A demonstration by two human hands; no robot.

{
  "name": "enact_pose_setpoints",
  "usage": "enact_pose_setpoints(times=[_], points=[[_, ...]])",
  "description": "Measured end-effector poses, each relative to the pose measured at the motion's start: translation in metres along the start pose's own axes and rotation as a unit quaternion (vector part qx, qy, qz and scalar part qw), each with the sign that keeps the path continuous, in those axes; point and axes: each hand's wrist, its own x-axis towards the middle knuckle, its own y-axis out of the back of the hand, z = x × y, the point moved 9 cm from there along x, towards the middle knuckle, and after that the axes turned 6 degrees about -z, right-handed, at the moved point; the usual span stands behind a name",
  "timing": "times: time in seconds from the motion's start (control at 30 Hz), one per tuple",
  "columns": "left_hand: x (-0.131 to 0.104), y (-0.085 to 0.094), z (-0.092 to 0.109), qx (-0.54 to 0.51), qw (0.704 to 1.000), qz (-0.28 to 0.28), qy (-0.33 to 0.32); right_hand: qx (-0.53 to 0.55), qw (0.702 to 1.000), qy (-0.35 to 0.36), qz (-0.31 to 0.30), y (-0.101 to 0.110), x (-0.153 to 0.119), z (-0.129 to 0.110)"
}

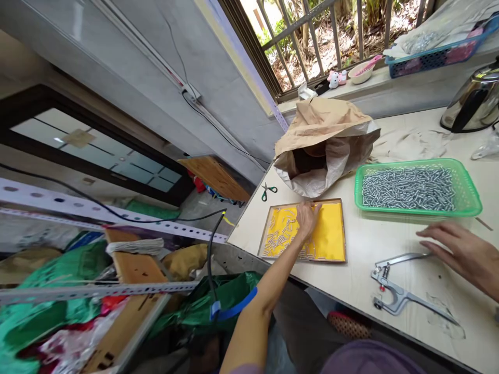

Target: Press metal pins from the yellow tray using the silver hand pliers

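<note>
My left hand (306, 219) reaches over a shallow tray (343, 228) lined with yellow, its fingers bent down near the upper edge; whether they hold anything is too small to tell. Many small metal pieces (278, 241) lie in the tray's left and lower parts. At the right, my right hand (454, 246) hovers with fingers spread, nothing in it, beside the upper handle of a metal hand press (395, 293). A green basket (419, 212) full of small metal screws (409, 188) stands above that hand.
An open brown paper sack (325, 130) stands behind the tray, with green-handled scissors (268, 191) to its left. A metal kettle (473, 98) is at the back right. On the windowsill are a blue basket (432, 65) and a small bowl (360, 74). Bags and boards lie at the left.
</note>
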Motion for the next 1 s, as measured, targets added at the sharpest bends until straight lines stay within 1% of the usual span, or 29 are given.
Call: enact_pose_setpoints(times=[0.07, 0.17, 0.3, 0.4, 0.47, 0.53, 0.57, 0.63, 0.7, 0.73, 0.8, 0.87, 0.93, 0.97, 1.0], points=[[0.003, -0.008, -0.003, 0.016, 0.999, -0.008, 0.047, 0.044, 0.999, -0.022, -0.01, -0.012, -0.017, 0.004], [0.006, -0.015, -0.001, 0.026, 0.996, -0.01, 0.084, 0.1, 0.994, -0.051, -0.018, -0.025, -0.036, 0.012], [0.008, -0.014, 0.001, 0.015, 0.995, 0.002, 0.103, 0.137, 0.987, -0.077, -0.029, -0.039, -0.05, 0.02], [-0.001, -0.01, 0.001, 0.017, 0.995, -0.002, 0.1, 0.139, 0.987, -0.076, -0.024, -0.042, -0.052, 0.02], [-0.014, -0.013, 0.001, 0.021, 0.996, -0.036, 0.077, 0.142, 0.986, -0.081, -0.021, -0.042, -0.053, 0.021], [-0.028, -0.018, 0.004, 0.029, 0.996, -0.074, 0.036, 0.145, 0.985, -0.09, -0.029, -0.043, -0.053, 0.021], [-0.035, -0.018, 0.006, 0.033, 0.996, -0.082, 0.01, 0.148, 0.984, -0.092, -0.035, -0.043, -0.053, 0.021], [-0.043, -0.012, 0.012, 0.034, 0.996, -0.064, -0.043, 0.155, 0.982, -0.093, -0.047, -0.043, -0.051, 0.016], [-0.044, 0.002, 0.013, 0.027, 0.996, -0.019, -0.088, 0.165, 0.981, -0.093, -0.053, -0.044, -0.046, 0.009], [-0.042, 0.012, 0.011, 0.024, 0.994, 0.009, -0.103, 0.169, 0.979, -0.095, -0.056, -0.045, -0.043, 0.005], [-0.037, 0.035, -0.005, 0.026, 0.991, 0.067, -0.114, 0.179, 0.976, -0.102, -0.067, -0.053, -0.032, -0.004], [-0.033, 0.06, -0.035, 0.043, 0.988, 0.123, -0.085, 0.185, 0.971, -0.109, -0.104, -0.07, -0.015, -0.015], [-0.031, 0.08, -0.077, 0.072, 0.986, 0.151, -0.009, 0.168, 0.963, -0.118, -0.176, -0.095, 0.006, -0.029], [-0.032, 0.086, -0.101, 0.088, 0.984, 0.147, 0.04, 0.149, 0.956, -0.127, -0.221, -0.11, 0.017, -0.035], [-0.034, 0.089, -0.124, 0.102, 0.982, 0.13, 0.089, 0.123, 0.948, -0.138, -0.259, -0.123, 0.028, -0.04]])
